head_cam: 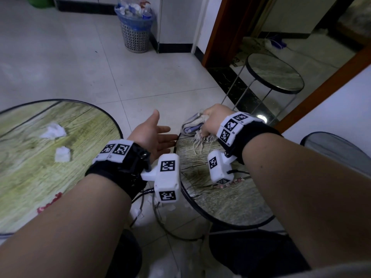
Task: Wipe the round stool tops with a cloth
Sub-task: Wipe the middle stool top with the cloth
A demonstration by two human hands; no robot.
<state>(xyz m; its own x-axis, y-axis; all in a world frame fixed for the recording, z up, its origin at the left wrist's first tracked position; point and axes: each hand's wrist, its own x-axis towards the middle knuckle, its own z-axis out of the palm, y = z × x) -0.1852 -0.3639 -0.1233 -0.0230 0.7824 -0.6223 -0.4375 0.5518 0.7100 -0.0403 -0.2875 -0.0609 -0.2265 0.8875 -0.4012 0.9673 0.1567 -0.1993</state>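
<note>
On the near stool (220, 201), at its far rim, the R hand (210, 122) gripped a bunched cloth (192, 126), fringe trailing on the top. L hand (153, 135) hung open, fingers straight, holding nothing, over the gap beside that rim. Four round tops in view: near one, a big one (30, 167) at left w/ two tissue wads (53, 131), a third (275, 73) by the door frame (222, 31), a fourth (339, 149) at right. Tiled floor (80, 63) lay open ahead; one bin (136, 27) by the wall.

Black wristbands (259, 137), white tag-printed blocks (168, 177), thin cables.
</note>
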